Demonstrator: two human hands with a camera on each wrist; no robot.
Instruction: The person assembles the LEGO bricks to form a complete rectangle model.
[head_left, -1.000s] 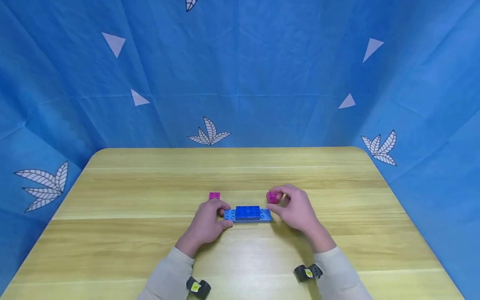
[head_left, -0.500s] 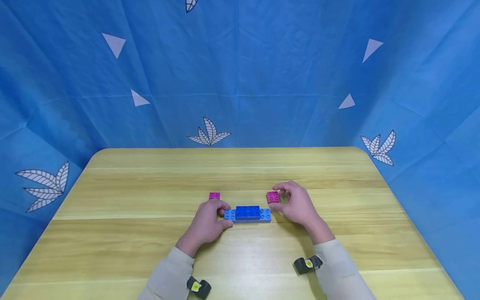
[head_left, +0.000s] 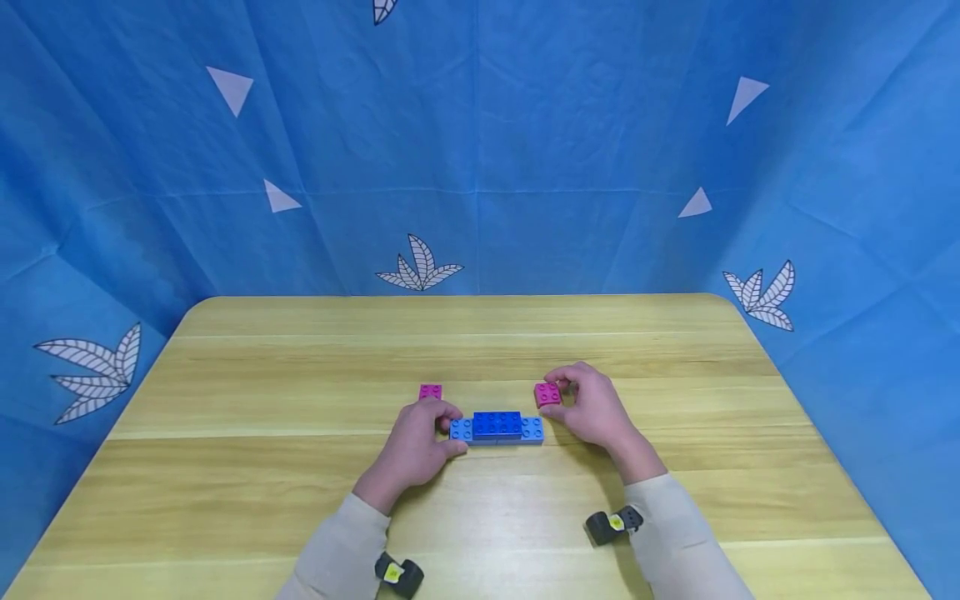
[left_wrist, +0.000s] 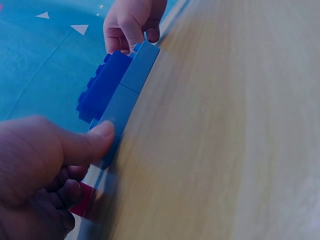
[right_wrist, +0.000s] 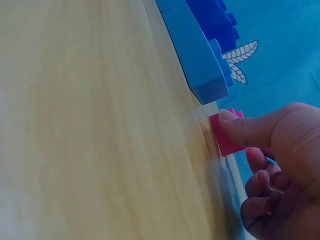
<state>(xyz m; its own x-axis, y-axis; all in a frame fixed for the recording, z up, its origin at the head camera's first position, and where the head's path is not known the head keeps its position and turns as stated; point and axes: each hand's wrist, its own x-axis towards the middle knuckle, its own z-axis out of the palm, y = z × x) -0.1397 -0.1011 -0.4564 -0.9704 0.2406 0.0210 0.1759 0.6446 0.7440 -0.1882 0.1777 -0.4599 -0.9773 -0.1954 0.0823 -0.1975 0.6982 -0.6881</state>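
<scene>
A dark blue toy building brick (head_left: 497,425) sits across two light blue bricks (head_left: 532,430) that lie end to end on the table. My left hand (head_left: 412,442) grips the left end of this row, its thumb (left_wrist: 103,134) on the near face. To the right and slightly behind the row, my right hand (head_left: 592,408) pinches a square pink brick (head_left: 547,393), thumb at its near side and index finger behind it. The right wrist view shows that thumb on the pink brick (right_wrist: 226,136), beside the row's end. A second pink brick (head_left: 431,391) lies behind my left hand, partly covered by it.
All the bricks are on a light wooden table (head_left: 300,358). A blue cloth (head_left: 480,150) with white leaves and triangles hangs along the table's back and sides. Each wrist carries a black strapped camera (head_left: 603,527).
My right hand's fingers have shifted back and right around the pink brick, uncovering its studs, and the thumb has left the row's right end. My left hand keeps its grip.
</scene>
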